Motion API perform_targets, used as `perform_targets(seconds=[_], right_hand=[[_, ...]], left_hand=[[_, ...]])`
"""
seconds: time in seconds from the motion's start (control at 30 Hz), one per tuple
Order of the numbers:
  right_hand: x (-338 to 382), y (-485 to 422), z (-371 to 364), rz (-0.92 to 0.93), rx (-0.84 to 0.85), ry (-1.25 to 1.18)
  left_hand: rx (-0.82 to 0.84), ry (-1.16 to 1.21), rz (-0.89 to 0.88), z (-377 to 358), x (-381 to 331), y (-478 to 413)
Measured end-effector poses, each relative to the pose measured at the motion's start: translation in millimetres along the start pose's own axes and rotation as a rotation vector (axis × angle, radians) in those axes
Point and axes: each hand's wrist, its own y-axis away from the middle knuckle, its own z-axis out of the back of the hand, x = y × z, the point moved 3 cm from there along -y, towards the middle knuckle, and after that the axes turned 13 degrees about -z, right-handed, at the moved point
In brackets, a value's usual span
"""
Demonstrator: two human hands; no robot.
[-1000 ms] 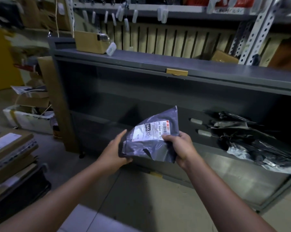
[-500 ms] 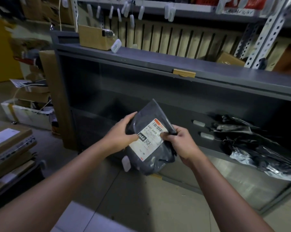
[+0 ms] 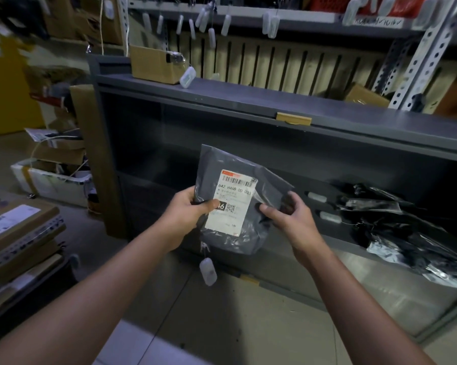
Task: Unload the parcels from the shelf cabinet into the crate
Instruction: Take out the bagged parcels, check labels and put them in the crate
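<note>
- Head view: one grey parcel [image 3: 222,162] is held upright in the air, just in front of the open shelf cabinet [image 3: 222,100], between two hands.
- One left hand [image 3: 188,210] grips the parcel's left edge, with the thumb laid across the front and the fingers behind.
- One right hand [image 3: 290,216] pinches the right edge, with the thumb on the front and the fingers curled round the back.
- One white label [image 3: 231,219] sits between the two thumbs. It shows a red strip and a barcode on top and "642 H468 00 03" under them. Below that are a black block showing "46", partly under the left thumb, and one QR code. The finer print is too blurred to read.
- One hanging tag [image 3: 208,271], white, dangles on a thin tie below the left grip.
- Right of the grip, two small white tags [image 3: 317,196] lie on the cabinet's inner shelf. Beyond them is a heap of black bags [image 3: 411,238], their number impossible to count.
- Above the grip, one tan strip [image 3: 293,119] sits on the front edge of the cabinet's top.
- Up and left of the grip, one cardboard box [image 3: 151,64] stands on the cabinet's top.
</note>
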Motion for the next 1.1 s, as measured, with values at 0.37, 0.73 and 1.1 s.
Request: perform_targets(seconds=[0.37, 0.73, 1.1], right_hand=[[-10.7, -2.8, -5.7, -0.051, -0.01, 0.089], [-8.2, -7.3, -7.1, 0.053, -0.016, 0.098], [-8.5, -6.8, -18.0, 0.138, 0.083, 0.176]], left_hand=[[0.007, -0.038, 0.054, 3.4, 2.0, 1.6], [-0.037, -0.162, 0.249, 16.1, 11.6, 0.0], [0.091, 0.211, 0.49, 22.2, 25.8, 12.7]])
